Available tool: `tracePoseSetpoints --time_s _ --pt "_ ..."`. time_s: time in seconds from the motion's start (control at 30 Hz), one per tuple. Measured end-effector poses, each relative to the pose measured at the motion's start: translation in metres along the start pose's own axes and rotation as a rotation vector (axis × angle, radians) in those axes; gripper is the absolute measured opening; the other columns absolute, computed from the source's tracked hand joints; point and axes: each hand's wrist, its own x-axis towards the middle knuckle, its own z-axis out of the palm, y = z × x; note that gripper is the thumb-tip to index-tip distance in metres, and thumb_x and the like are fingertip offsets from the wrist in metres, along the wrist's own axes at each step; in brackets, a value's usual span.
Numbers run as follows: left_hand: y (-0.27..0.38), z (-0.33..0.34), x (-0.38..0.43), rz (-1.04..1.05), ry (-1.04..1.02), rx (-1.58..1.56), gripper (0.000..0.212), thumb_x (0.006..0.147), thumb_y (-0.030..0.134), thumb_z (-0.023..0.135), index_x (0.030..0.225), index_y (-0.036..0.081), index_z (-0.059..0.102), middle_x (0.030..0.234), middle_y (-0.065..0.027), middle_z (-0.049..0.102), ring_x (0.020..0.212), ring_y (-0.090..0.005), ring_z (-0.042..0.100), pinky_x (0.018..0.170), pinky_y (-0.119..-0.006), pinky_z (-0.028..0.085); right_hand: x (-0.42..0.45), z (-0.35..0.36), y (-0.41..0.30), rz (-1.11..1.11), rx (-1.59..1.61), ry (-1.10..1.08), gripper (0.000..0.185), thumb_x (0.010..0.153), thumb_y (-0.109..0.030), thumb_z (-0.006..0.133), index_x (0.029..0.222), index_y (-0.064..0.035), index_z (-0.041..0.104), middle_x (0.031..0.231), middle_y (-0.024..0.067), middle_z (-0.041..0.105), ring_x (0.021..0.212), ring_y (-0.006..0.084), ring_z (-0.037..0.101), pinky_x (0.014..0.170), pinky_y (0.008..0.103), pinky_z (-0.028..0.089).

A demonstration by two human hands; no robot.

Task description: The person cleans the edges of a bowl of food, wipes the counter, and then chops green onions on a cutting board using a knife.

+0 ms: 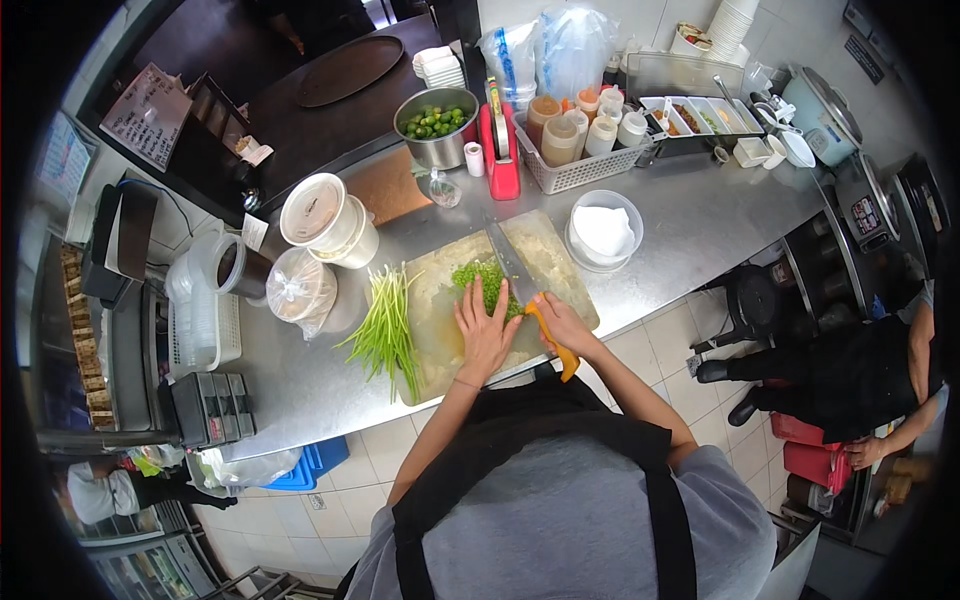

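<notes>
On the worn cutting board [435,341] lies a heap of finely chopped green stalks [480,274], which look like scallions or chives. My left hand [484,330] rests over the heap, fingers spread, partly hiding it. My right hand [562,322] grips the orange handle of a kitchen knife [513,259]. Its broad blade points away from me, lying along the heap's right side with bits of green near it. A bundle of long uncut green stalks [386,322] lies across the board's left edge, partly over the steel counter.
A clear tub with white paper [604,225] stands right of the board. Lidded tubs [330,221] and a tied bag [301,289] stand left. Behind are a pot of limes [436,127], a red tape dispenser [499,154] and a bottle basket [581,169]. Other people are at both sides.
</notes>
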Motion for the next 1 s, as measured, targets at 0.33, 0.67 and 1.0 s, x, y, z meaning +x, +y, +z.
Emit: tracePoseSetpoints --time_s 0.33,0.67,1.0 --pt "-0.004 0.001 0.013 -0.022 0.043 -0.025 0.06 0.089 0.05 0.036 0.141 0.024 0.024 0.145 -0.0201 0.012 0.132 -0.0396 0.012 0.103 -0.059 0.007 -0.009 0.0 -0.009 0.01 -0.01 -0.001 0.036 0.095 -0.037 0.036 0.092 -0.001 0.039 0.055 0.0118 0.05 0.037 0.0196 0.049 0.036 0.0319 0.039" --pt "0.018 -0.024 0.005 0.167 -0.013 -0.129 0.05 0.09 0.052 0.032 0.133 0.029 0.041 0.146 -0.0191 0.011 0.134 -0.0385 0.008 0.103 -0.059 0.002 -0.018 -0.008 -0.014 -0.461 -0.937 0.339 0.035 0.073 -0.023 0.068 0.092 -0.0045 0.046 0.09 0.0121 0.057 0.081 0.0308 0.059 0.065 0.0407 0.048" --pt "0.007 -0.015 0.02 0.148 -0.034 -0.001 0.043 0.089 0.049 0.039 0.128 0.033 0.046 0.147 -0.0148 0.013 0.134 -0.038 0.01 0.102 -0.062 0.003 -0.018 -0.015 -0.009 -0.586 -1.055 0.437 0.038 0.065 -0.021 0.072 0.09 -0.0065 0.047 0.082 0.0085 0.054 0.08 0.0266 0.057 0.063 0.0365 0.048"
